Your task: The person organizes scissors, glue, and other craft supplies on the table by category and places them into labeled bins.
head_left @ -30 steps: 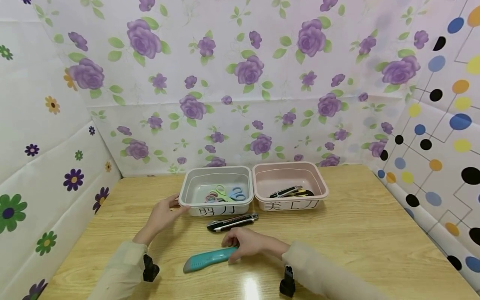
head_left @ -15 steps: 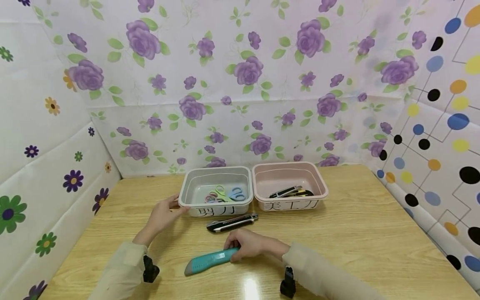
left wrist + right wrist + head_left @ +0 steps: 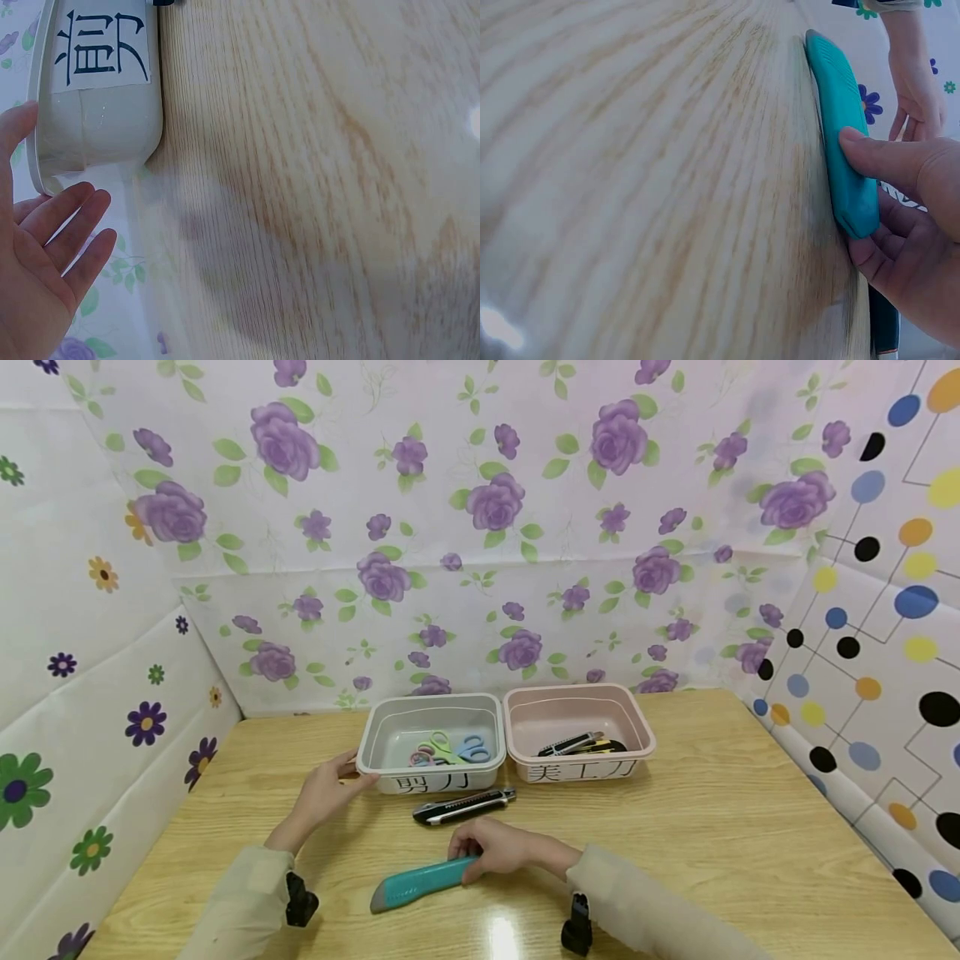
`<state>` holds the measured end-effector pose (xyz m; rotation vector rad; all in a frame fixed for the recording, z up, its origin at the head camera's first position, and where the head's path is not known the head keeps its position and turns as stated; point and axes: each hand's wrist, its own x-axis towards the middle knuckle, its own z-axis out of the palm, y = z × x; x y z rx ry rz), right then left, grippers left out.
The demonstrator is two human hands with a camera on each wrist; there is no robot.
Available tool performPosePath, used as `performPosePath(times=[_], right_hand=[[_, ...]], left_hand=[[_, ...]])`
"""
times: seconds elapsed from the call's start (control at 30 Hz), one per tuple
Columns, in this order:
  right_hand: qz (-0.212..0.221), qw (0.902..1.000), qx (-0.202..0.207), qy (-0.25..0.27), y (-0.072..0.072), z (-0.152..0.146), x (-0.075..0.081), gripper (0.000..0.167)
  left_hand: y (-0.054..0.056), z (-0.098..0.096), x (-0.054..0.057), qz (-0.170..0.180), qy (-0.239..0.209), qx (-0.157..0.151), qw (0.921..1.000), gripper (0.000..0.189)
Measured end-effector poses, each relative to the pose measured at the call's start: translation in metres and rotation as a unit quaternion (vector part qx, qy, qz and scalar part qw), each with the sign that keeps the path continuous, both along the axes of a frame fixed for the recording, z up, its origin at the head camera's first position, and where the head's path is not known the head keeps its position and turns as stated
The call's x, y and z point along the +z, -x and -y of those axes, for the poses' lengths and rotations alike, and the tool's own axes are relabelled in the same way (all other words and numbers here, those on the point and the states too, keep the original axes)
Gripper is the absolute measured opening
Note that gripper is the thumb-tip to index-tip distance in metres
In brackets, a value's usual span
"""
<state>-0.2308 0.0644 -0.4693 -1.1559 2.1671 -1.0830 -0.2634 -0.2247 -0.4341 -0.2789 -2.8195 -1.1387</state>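
My right hand (image 3: 495, 846) pinches the end of a teal utility knife (image 3: 420, 883) with a grey tip. In the right wrist view, the thumb lies on top of the utility knife (image 3: 840, 97) and the fingers are at its underside, close over the table. My left hand (image 3: 322, 793) touches the left front corner of a grey bin (image 3: 491, 774), thumb at the rim and the other fingers fairly straight beside it. A black and silver utility knife (image 3: 463, 807) lies between that bin and my right hand.
Scissors (image 3: 450, 747) with green, blue and pink handles lie in the grey bin. To its right stands a pink bin (image 3: 645, 752) holding several utility knives (image 3: 570, 744). Both bins bear written labels. Patterned cloth (image 3: 495, 568) encloses the wooden table (image 3: 712, 827).
My right hand has closed its grip on the end of the teal utility knife, which has shifted very slightly right and nearer me. My left hand stays at the grey bin.
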Motion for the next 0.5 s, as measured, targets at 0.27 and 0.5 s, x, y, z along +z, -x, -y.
performPosePath(times=[0.27, 0.5], right_hand=[[0.025, 0.9994, -0.005, 0.022, 0.0, -0.002, 0.0, 0.015], [-0.001, 0.9999, -0.01, 0.013, 0.001, -0.011, 0.005, 0.013]], left_hand=[[0.001, 0.0, 0.0, 0.002, 0.001, 0.004, 1.0, 0.072], [0.001, 0.001, 0.0, -0.002, 0.003, 0.001, 1.0, 0.071]])
